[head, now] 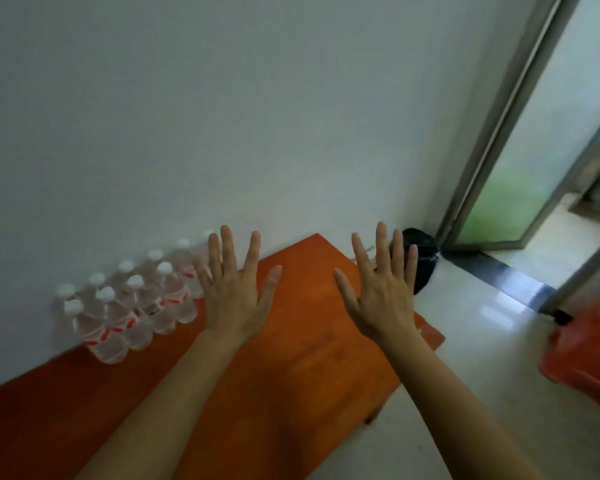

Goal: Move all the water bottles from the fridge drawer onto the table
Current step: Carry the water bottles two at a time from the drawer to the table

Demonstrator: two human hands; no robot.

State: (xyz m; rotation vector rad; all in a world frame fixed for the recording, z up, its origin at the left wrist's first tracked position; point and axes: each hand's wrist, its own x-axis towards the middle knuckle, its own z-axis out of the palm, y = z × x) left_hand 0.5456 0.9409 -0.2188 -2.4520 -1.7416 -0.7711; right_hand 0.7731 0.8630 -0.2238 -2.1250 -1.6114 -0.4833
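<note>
Several clear water bottles [132, 313] with white caps and red-and-white labels stand in two rows along the wall on the orange wooden table [291, 368]. My left hand [234, 292] hovers over the table just right of the bottles, fingers spread and straight, holding nothing. My right hand [381, 292] is held beside it over the table's far right part, also spread flat and empty. The fridge drawer is out of view.
A white wall runs behind the table. A black bin bag [425, 258] sits on the floor past the table's far corner. A glass door with a metal frame [499, 150] stands at the right. An orange-red plastic object [586, 355] is on the pale tiled floor.
</note>
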